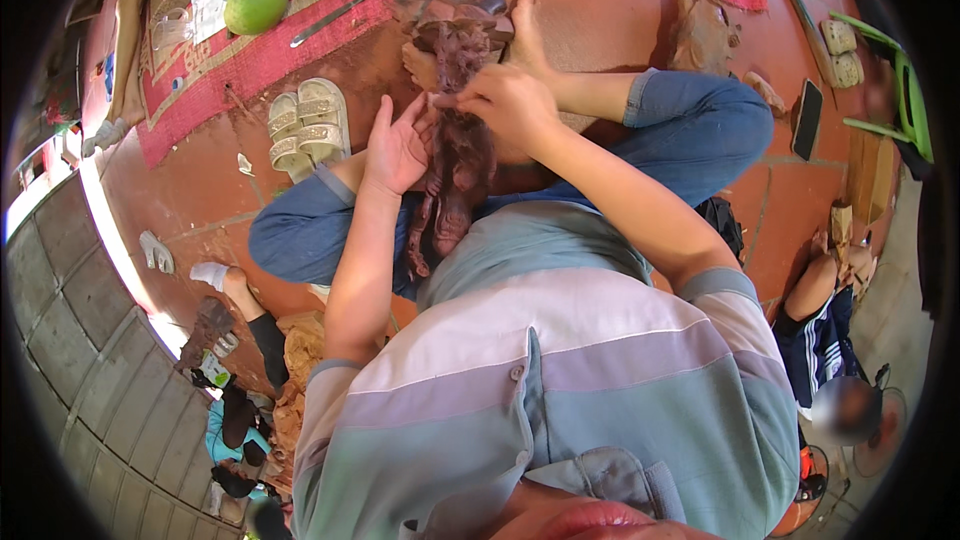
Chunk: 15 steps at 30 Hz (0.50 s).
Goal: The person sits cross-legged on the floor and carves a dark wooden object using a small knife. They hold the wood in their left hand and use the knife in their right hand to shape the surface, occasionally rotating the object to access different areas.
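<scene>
While left hand [395,150] steadies carved wooden figure [455,155], right hand [510,100] perhaps pinching it

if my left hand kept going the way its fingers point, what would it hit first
Probably the dark reddish-brown carved wood figure: the left hand already rests open against its side, fingers pointing up along it. Depth is unclear.

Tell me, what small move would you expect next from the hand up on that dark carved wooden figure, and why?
Probably a short stroke down the carving. The right hand pinches at its upper part, though any tool there is hidden, while the left hand braces its side, open-palmed. It lies propped between the person's knees, so small, steady touches seem likeliest.
</scene>
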Available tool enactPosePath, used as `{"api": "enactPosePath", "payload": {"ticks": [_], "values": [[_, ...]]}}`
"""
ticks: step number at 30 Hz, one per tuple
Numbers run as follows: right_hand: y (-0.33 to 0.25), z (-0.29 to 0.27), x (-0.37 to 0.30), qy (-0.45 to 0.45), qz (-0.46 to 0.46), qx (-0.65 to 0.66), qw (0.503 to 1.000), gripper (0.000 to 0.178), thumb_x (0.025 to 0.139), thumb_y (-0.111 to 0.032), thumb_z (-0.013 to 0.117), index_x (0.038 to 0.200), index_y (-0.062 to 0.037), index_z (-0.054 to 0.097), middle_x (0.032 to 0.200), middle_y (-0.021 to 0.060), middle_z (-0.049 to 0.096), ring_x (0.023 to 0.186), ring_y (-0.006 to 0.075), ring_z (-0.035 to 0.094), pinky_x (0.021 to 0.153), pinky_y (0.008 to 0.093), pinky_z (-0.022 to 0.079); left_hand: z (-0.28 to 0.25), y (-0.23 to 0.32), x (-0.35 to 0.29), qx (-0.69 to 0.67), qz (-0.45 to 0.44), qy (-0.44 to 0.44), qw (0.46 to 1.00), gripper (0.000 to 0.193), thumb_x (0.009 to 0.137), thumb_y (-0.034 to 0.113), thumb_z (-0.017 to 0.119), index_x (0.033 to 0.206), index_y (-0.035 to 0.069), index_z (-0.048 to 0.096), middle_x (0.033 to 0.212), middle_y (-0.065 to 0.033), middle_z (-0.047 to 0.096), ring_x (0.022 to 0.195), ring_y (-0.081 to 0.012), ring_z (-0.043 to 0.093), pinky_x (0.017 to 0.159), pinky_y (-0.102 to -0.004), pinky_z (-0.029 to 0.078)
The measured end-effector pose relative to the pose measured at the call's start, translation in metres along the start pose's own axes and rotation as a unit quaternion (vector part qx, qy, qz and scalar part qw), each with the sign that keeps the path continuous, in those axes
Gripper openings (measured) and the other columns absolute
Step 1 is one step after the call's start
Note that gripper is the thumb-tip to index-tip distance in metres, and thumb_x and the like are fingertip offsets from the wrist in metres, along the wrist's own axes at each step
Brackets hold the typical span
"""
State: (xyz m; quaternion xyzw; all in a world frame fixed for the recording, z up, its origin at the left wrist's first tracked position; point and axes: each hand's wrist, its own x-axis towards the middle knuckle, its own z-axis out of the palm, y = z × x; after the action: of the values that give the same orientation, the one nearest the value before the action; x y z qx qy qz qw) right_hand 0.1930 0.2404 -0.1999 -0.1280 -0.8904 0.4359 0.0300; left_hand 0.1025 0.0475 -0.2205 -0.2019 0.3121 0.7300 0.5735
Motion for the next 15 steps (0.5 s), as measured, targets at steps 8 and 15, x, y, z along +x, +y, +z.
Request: {"api": "enactPosePath", "payload": {"ticks": [8,15], "values": [[0.015,-0.017,0.004,-0.069,-0.032,0.016,0.997,0.012,0.078,-0.028,0.063,0.082,-0.0189,0.07,0.087,0.0026,0.065,0.09,0.024,0.062,0.077,0.0383,0.049,-0.01,0.003,0.003,-0.024,-0.001,-0.079,0.997,0.07,0.094,0.058,0.031,0.138,0.003,0.033,0.125,-0.0171,0.053,0.113,-0.0271,0.053,0.097,-0.0392,0.043],[0.036,-0.092,-0.038,-0.033,0.151,0.05,0.987,0.013,0.073,-0.02,0.075,0.08,-0.0095,0.073,0.08,0.0093,0.068,0.072,0.0206,0.066,0.068,0.0315,0.049,0.016,-0.001,-0.002,0.009,0.004,-0.036,0.999,0.072,0.096,0.056,0.027,0.144,0.002,0.022,0.131,-0.0209,0.048,0.122,-0.0318,0.049,0.103,-0.0455,0.038]]}}
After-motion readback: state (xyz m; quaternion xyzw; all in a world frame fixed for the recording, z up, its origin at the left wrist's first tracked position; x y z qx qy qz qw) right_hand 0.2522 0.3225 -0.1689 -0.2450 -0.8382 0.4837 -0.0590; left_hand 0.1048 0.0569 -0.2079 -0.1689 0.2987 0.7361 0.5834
